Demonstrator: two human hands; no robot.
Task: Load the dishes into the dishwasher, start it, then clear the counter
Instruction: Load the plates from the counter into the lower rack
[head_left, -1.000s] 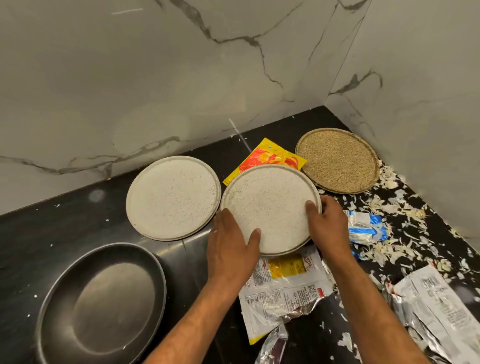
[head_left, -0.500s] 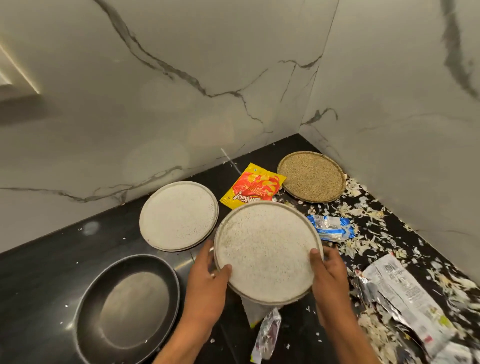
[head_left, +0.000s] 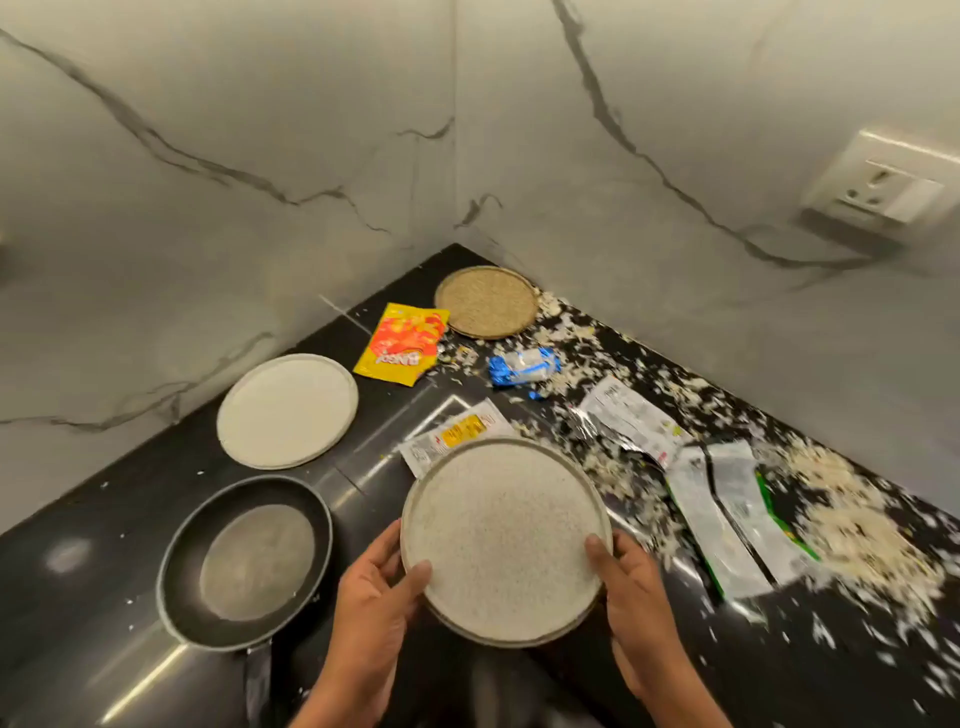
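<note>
— Holding what?
— I grip the round speckled white ceramic plate (head_left: 506, 540), lower centre of frame: left hand (head_left: 371, 597) and right hand (head_left: 631, 597) curled on opposite rims, above the black counter (head_left: 78, 597).

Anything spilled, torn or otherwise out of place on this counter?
Yes. Pale flakes are spilled across the right side of the black counter, thickest near the right edge. Torn, emptied wrappers lie among them. Both hands hold a speckled plate, seemingly level.
</note>
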